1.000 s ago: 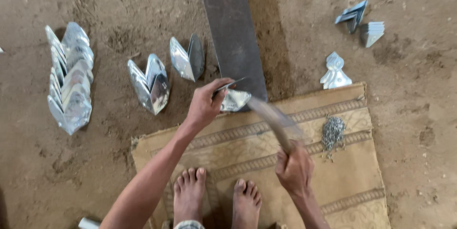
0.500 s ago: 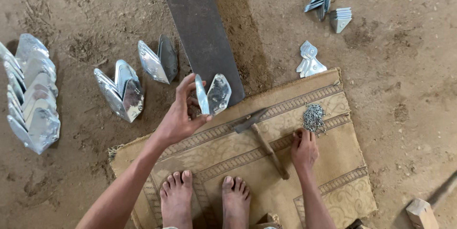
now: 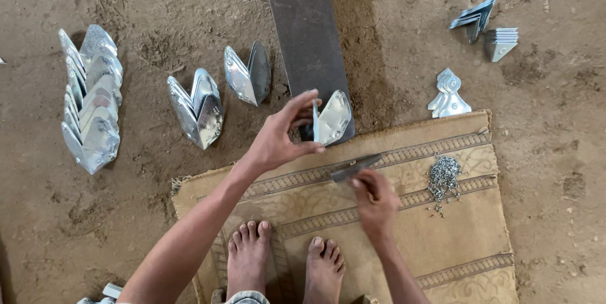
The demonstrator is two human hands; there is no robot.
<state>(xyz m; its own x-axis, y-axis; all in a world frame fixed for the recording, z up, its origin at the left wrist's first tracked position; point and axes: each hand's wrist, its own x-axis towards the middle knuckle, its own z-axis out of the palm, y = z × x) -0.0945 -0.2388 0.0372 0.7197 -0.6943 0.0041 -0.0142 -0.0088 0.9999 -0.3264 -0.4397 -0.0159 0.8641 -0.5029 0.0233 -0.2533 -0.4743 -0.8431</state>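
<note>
Left hand (image 3: 281,133), arm extended forward from lower left, fingers curled in a pinch with the thumb opposed. Right hand (image 3: 375,200), closed in a fist, knuckles up, forearm rising from the lower edge. Bare feet (image 3: 284,256) side by side between the arms.

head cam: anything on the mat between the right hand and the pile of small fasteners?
No. In the head view, only bare patterned mat separates the right hand, holding the hammer, from the fastener pile.

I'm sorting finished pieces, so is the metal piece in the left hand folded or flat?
Folded. The shiny bracket in the left hand shows two plates meeting in a V, standing on the dark steel bar.
</note>
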